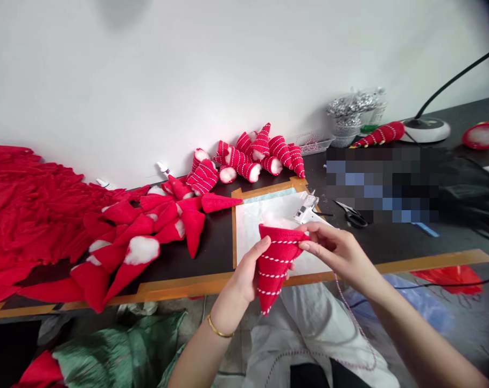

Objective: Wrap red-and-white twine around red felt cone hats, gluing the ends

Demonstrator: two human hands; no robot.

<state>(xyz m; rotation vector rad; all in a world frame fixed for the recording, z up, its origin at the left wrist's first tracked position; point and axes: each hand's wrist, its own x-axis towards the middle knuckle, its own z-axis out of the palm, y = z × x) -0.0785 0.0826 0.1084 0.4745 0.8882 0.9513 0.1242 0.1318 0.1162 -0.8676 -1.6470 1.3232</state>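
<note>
My left hand (248, 274) is wrapped round a stuffed red felt cone (273, 264), tip down, with white stuffing (276, 221) showing at its wide top. A red-and-white twisted cord (364, 338) spirals around the cone from tip to rim. At the rim's right side, the fingers of my right hand (337, 247) pinch the cord against the felt. From there its loose length hangs down across my lap. Just behind the cone, a white glue gun (307, 207) lies on a white sheet (249, 236) edged with brown tape.
Plain stuffed red cones (133, 253) lie to the left, beside a large heap of red felt pieces (38, 215). Cord-wrapped cones (240, 161) are piled against the wall. Black scissors (353, 216), a lamp base (426, 131) and a tub of silver trimmings (347, 116) are at right.
</note>
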